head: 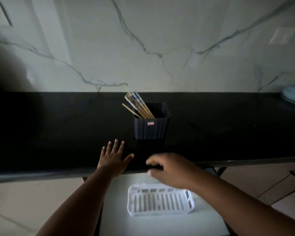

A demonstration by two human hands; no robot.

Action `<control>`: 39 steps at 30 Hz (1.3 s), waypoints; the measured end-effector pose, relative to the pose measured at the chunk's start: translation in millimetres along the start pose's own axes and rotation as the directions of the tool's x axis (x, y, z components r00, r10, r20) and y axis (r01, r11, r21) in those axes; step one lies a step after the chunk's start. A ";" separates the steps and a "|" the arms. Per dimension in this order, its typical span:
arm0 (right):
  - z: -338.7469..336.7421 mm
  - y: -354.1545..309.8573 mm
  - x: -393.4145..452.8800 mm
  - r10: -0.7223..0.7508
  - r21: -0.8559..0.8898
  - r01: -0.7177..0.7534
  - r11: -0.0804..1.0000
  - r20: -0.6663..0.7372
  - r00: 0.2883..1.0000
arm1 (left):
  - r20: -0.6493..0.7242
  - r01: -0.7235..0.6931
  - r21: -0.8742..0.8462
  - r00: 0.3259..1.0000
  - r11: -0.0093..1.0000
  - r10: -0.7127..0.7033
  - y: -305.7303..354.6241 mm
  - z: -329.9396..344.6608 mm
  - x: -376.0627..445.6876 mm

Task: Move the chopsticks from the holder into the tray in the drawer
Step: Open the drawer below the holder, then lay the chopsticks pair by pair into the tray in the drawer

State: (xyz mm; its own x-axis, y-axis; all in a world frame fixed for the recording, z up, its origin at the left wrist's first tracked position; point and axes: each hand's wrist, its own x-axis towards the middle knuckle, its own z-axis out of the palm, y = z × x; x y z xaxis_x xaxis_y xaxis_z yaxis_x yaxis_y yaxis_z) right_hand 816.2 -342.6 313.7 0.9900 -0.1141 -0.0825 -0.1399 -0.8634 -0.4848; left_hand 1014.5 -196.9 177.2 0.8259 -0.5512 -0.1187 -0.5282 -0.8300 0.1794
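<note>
Black counter (58, 133), marble wall behind; only the head view to go on. Chopsticks (137, 106) all stand in the dark holder (152, 126), leaning left, tips above the rim. White slotted tray (160, 200) lies empty in the open drawer (160, 225), below the counter edge. Left hand (113, 158) lies flat on the counter, fingers spread, holding nothing. Right hand (170, 169) is blurred at the counter edge above the tray; fingers look loosely curled, nothing seen in them, exact pose cannot be told. Transfer not yet begun. Risks, as judged: a one-sided pull on the leaning bundle could tip the holder; a loose grasp could drop sticks past the tray onto the drawer floor; thin tips might catch in the tray's slots.
</note>
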 end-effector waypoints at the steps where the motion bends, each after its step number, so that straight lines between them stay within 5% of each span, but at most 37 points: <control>1: -9.7 -3.1 16.1 -0.018 -0.065 0.012 0.998 -0.090 0.996 | 0.013 0.001 -0.002 1.000 1.000 -0.001 0.3 -1.3 0.4; 5: -29.4 8.0 69.2 -0.072 -0.459 -0.043 0.887 -0.229 0.971 | 0.114 -0.013 0.044 0.993 0.999 0.008 1.9 -11.9 2.2; 11: -27.7 37.9 100.0 0.022 -0.552 -0.137 0.823 -0.210 0.977 | 0.157 -0.048 0.093 0.987 0.994 0.033 19.1 -53.2 14.8; 26: -60.7 70.4 120.5 -0.062 -0.497 0.005 0.868 -0.098 0.993 | 0.023 0.031 -0.224 0.999 0.974 -0.027 44.1 -107.6 35.4; 39: -68.8 67.1 111.0 -0.041 -0.327 -0.006 0.945 -0.135 0.990 | 0.028 -0.069 -0.033 0.997 0.997 0.070 44.6 -90.4 34.6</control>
State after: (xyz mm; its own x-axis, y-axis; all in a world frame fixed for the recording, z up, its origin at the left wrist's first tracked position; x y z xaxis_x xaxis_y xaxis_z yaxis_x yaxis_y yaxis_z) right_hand 917.9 -447.1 331.9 0.9880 -0.1439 0.0554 -0.1325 -0.9761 -0.1724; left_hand 1037.3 -245.2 269.3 0.7811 -0.6101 -0.1327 -0.5772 -0.7867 0.2191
